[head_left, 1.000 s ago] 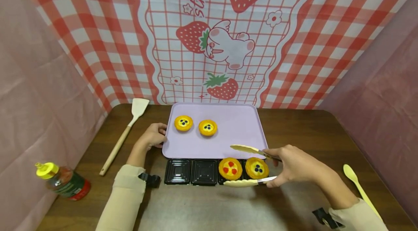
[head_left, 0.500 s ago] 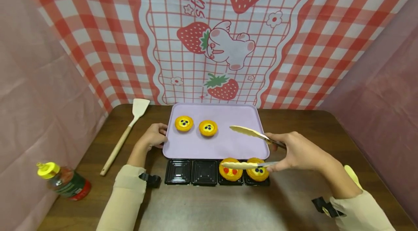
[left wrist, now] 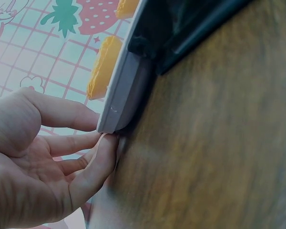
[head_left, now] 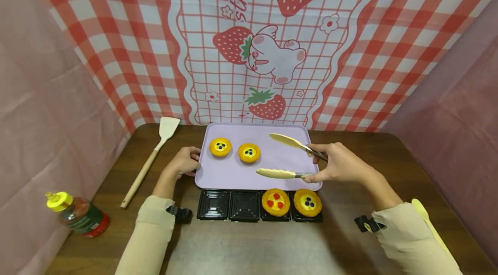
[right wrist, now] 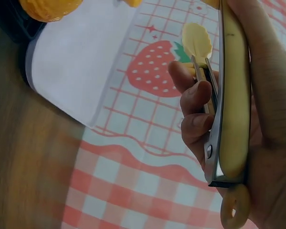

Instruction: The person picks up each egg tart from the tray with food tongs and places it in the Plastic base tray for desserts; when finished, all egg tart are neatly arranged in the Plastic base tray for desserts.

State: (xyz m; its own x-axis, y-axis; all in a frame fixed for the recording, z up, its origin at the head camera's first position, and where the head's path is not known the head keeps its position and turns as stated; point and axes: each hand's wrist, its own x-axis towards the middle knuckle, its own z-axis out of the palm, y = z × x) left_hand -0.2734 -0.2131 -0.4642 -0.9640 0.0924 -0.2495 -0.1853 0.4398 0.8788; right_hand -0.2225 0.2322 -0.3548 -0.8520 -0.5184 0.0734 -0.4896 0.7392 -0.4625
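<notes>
My left hand (head_left: 186,161) pinches the left rim of the lilac tray (head_left: 280,136), finger and thumb meeting at its edge in the left wrist view. Two tarts with blue berries, a left tart (head_left: 220,147) and a right tart (head_left: 249,153), lie on the tray's left half. The tongs (right wrist: 234,95) are gripped in my right hand (head_left: 338,163); their cream tips stand apart above the tray's right half, nothing between them. In front of the tray, a row of black square holders (head_left: 213,204) carries a red-topped tart (head_left: 275,202) and a blue-berry tart (head_left: 308,203) at its right end.
At left stand a squeeze bottle (head_left: 79,216) with a yellow cap and, lying flat, a wooden-handled spatula (head_left: 151,156). A pale yellow spoon (head_left: 422,210) lies at right, partly behind the right sleeve. A checked strawberry cloth (head_left: 272,50) hangs behind the tray.
My right hand has lifted the tongs away from the right-hand tart in the holders and moved them back over the tray. The left hand stays at the tray's rim.
</notes>
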